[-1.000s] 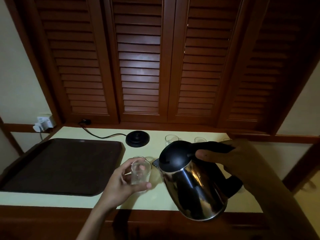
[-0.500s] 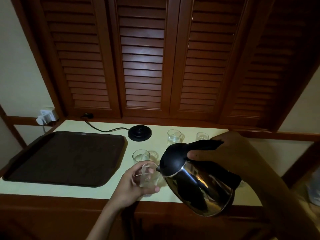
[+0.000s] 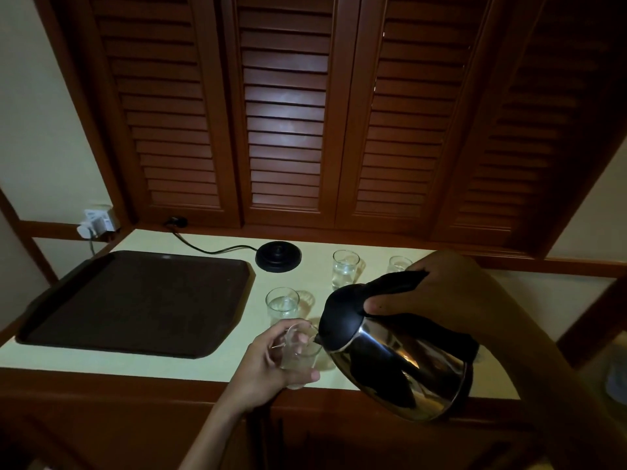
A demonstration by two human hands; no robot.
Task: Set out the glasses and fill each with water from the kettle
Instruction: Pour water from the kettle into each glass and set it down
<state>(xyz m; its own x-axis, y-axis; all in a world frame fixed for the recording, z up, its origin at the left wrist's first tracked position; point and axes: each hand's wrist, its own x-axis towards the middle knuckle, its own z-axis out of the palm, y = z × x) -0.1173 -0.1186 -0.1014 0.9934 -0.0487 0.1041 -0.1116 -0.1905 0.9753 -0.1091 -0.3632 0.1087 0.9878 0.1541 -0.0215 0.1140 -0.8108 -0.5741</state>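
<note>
Now we are holding the glass in our left hand, fingers and thumb curled round it, over the front edge of the counter. We are leaning it toward the kettle, likely so the spout meets the rim and nothing splashes. Our right hand is gripping the black handle, fingers wrapped, and tipping the kettle down to the left to pour. Whether water is running, we cannot tell in this dim light.

We are keeping the near glass and far glass, both seemingly holding water, behind the pour. A third glass is peeking past our right hand. The tray and base are sitting to the left.

Against a second ago, we are tipping the kettle further, and the glass has closed on the spout, which is now at its rim.
</note>
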